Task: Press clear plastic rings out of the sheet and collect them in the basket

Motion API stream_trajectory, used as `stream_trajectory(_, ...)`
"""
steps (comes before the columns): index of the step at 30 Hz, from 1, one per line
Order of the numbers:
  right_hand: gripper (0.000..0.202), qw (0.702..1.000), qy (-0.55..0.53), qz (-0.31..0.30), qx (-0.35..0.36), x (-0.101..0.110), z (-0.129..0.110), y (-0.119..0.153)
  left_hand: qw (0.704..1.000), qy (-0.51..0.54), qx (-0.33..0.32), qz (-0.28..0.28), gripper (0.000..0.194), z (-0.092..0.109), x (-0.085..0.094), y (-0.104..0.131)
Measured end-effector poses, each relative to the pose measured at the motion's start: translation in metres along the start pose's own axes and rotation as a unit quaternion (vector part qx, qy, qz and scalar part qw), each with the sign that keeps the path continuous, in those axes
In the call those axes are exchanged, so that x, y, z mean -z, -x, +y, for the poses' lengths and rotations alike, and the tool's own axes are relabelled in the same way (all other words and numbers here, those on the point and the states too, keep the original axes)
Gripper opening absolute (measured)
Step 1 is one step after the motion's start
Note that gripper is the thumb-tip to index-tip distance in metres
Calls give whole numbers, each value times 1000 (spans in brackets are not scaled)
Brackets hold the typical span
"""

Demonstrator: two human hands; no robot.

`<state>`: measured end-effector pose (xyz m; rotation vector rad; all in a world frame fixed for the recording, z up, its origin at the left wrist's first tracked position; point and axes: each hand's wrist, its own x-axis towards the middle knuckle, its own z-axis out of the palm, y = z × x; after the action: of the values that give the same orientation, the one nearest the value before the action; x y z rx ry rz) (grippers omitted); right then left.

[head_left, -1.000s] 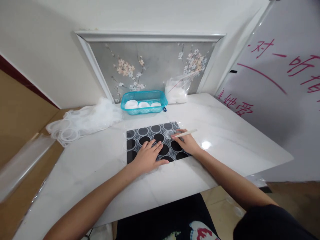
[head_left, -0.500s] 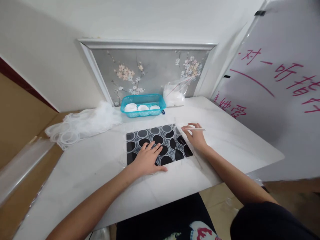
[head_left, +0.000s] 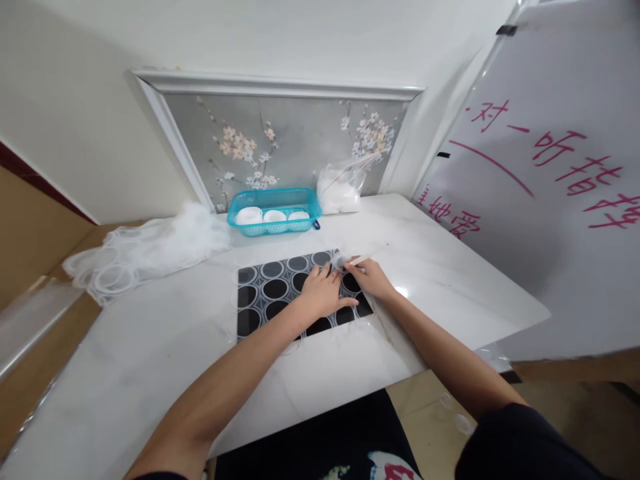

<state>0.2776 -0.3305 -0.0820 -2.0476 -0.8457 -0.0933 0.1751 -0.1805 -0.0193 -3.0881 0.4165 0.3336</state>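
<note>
A black sheet (head_left: 275,289) patterned with grey-outlined circles lies on the white table. My left hand (head_left: 321,293) rests on its right half, fingers spread and palm down. Near the sheet's upper right corner, my right hand (head_left: 369,277) holds a thin white stick (head_left: 358,260) between closed fingers. Its fingertips are close to those of my left hand. A small translucent piece (head_left: 340,260) sits at that corner, beside the right fingertips; its exact shape is unclear.
Behind the sheet stands a blue basket (head_left: 275,227) with white round items. A clear bag (head_left: 341,192) of white material is right of it. White mesh rings (head_left: 150,250) are heaped at left. A whiteboard (head_left: 540,253) stands at right.
My left hand has slid right and up across the sheet. My right hand, still with the stick, is now nearer to it over the sheet's corner. The camera view has shifted slightly.
</note>
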Motion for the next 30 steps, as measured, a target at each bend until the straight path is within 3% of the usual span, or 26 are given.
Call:
stream_trajectory(17, 34, 999, -27, -12, -36, 3, 4, -1, 1000, 7, -5, -21, 85, -9, 1, -6)
stream_trajectory(21, 30, 996, 87, -26, 3, 3, 3, 3, 1000, 20, -14, -10, 83, -11, -1, -5)
stream_trajectory(27, 27, 946, 289, -71, 129, 3, -4, -3, 999, 14, -35, 19, 83, -12, -2, -6)
stream_trajectory(28, 28, 942, 303, -54, 134, 7, -4, -10, 999, 13, -37, 24, 82, -12, -2, -7)
stream_trajectory(30, 30, 944, 317, 37, 89, 21, 1, -31, 999, 17, -38, 25, 83, -14, -3, -7)
